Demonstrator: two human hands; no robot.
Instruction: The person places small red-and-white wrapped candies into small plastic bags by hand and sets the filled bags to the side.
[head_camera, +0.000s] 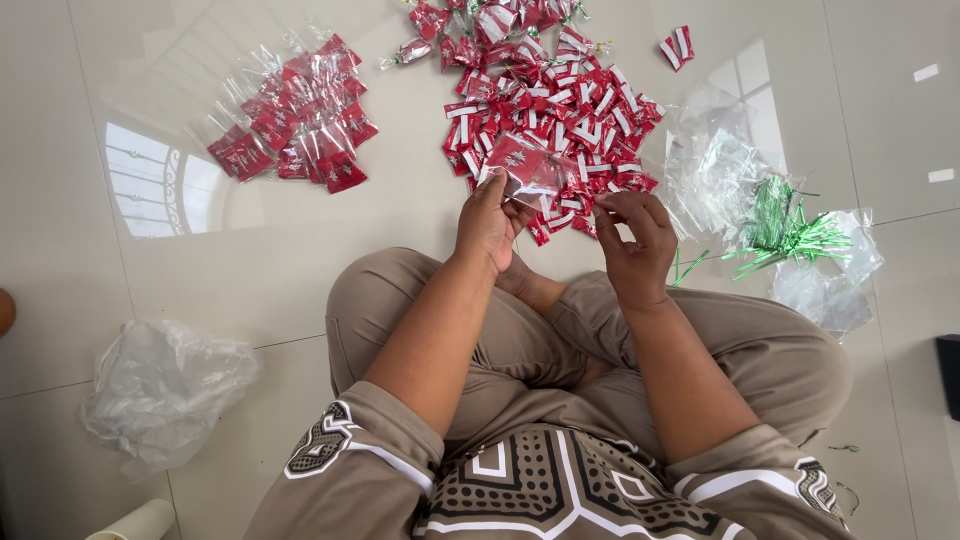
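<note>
A clear bag of red sweets (527, 172) is pinched by the left hand (488, 222) just before the sweet pile (560, 115); the right hand (632, 232), fingers curled narrow, is held beside it.

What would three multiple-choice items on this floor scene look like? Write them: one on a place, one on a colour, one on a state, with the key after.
1. Where does the bundle of twist ties lie?
A. At the person's right, on clear bags
B. On the person's lap
C. Under the crumpled plastic at the left

2. What colour are the twist ties?
A. Gold
B. Green
C. Blue

3. What does the left hand hold?
A. Nothing
B. A pair of scissors
C. A small clear bag with red sweets inside

Key: 1 A, the ties rest on the clear bags at the right. 2 B, they show bright green. 3 C, the fingers pinch the bag above the sweet pile.
</note>
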